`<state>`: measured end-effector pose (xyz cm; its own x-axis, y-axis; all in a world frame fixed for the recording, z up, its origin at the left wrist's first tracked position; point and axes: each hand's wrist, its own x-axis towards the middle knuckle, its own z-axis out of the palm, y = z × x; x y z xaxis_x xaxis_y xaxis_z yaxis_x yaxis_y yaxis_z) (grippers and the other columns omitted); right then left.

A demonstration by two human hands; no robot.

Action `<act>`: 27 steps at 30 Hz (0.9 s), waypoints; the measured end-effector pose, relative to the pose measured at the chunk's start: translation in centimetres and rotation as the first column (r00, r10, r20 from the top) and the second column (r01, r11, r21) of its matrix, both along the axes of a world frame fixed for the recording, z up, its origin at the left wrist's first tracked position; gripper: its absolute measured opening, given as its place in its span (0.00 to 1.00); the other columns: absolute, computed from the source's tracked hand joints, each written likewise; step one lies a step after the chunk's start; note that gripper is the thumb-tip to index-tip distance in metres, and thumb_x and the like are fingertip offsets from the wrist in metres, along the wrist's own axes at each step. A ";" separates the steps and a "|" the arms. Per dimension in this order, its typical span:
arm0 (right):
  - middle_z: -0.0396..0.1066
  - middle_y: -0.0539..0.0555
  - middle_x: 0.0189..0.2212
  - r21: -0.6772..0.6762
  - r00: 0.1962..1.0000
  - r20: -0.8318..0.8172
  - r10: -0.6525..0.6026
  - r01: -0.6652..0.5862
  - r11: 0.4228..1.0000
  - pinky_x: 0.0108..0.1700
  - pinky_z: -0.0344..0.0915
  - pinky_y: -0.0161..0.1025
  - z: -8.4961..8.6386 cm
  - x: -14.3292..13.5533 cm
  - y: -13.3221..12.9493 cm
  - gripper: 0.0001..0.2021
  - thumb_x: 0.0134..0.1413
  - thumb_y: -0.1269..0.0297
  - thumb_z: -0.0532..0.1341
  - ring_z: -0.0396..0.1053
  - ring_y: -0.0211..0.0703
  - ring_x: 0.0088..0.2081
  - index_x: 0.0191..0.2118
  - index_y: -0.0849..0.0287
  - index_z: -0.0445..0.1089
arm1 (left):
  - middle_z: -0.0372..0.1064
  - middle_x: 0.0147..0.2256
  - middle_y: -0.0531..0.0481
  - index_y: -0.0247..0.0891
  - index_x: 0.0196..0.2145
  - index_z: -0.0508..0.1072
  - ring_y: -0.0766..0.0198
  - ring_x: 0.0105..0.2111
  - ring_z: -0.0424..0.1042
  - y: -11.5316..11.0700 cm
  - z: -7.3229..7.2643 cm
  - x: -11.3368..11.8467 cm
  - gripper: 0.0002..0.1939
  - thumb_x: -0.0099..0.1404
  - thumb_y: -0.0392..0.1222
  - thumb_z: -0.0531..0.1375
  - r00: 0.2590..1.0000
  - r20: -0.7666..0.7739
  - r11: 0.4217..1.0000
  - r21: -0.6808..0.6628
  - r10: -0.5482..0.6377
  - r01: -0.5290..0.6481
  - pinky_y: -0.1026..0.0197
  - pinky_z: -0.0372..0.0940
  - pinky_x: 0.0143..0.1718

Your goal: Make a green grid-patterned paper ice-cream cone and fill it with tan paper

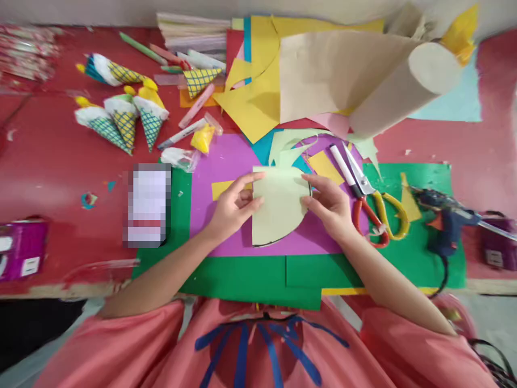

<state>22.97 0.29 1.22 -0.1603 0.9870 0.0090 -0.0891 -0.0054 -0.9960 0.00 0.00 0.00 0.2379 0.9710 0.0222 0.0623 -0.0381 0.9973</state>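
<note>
A pale green piece of paper [279, 207], straight along the top and left and curved at the right and bottom, is held up in front of me. A dark line runs along its curved edge. My left hand [239, 203] pinches its left edge between thumb and fingers. On the right edge, my right hand [329, 203] grips it the same way. Purple paper [230, 237] lies beneath. Just right of my right hand are scissors [374, 199] with red and yellow handles, and a white marker [345, 168] against the blades. Pale green offcuts [293, 145] lie behind the piece.
Small paper cones [129, 121] and a phone [147, 205] with a blurred screen are at left. A blue glue gun [446, 223] lies at right. Rolled beige paper [388, 89] and yellow sheets [262, 108] fill the back. Green sheets [242, 275] line the near edge.
</note>
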 end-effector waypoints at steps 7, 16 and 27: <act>0.70 0.47 0.25 -0.134 0.993 0.100 0.065 -0.051 0.990 0.26 0.67 0.33 0.4 0.1 1.0 0.10 0.51 0.61 0.66 0.67 0.34 0.24 0.40 0.56 0.73 | 0.61 0.58 0.43 0.56 0.66 0.44 0.64 0.39 0.75 0.1 0.2 0.3 0.42 0.62 0.47 0.64 0.999 0.014 0.997 0.078 0.028 -0.029 0.62 0.72 0.39; 0.75 0.52 0.44 0.651 0.835 0.415 -0.361 0.004 0.759 0.40 0.74 0.41 1.0 1.2 0.5 0.15 0.57 0.74 0.58 0.75 0.42 0.42 0.43 0.48 0.76 | 0.74 0.32 0.52 0.46 0.59 0.61 0.65 0.30 0.74 1.2 0.6 0.1 0.27 0.67 0.60 0.52 0.966 0.244 0.982 -0.185 0.088 -0.043 0.61 0.71 0.34; 0.46 0.47 0.69 0.427 0.829 0.556 0.053 -0.340 0.838 0.62 0.63 0.54 0.2 0.5 0.5 0.18 0.61 0.74 0.53 0.52 0.52 0.67 0.46 0.49 0.76 | 0.74 0.49 0.49 0.45 0.51 0.71 0.55 0.51 0.72 1.0 1.5 -0.2 0.23 0.58 0.45 0.66 0.994 0.014 0.974 -0.197 -0.107 0.108 0.54 0.68 0.52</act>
<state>23.48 0.81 1.42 -0.4724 0.8135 0.3392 0.3695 0.5321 -0.7618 -0.24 0.95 1.55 0.3411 0.9252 -0.1665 0.0649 0.1535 0.9860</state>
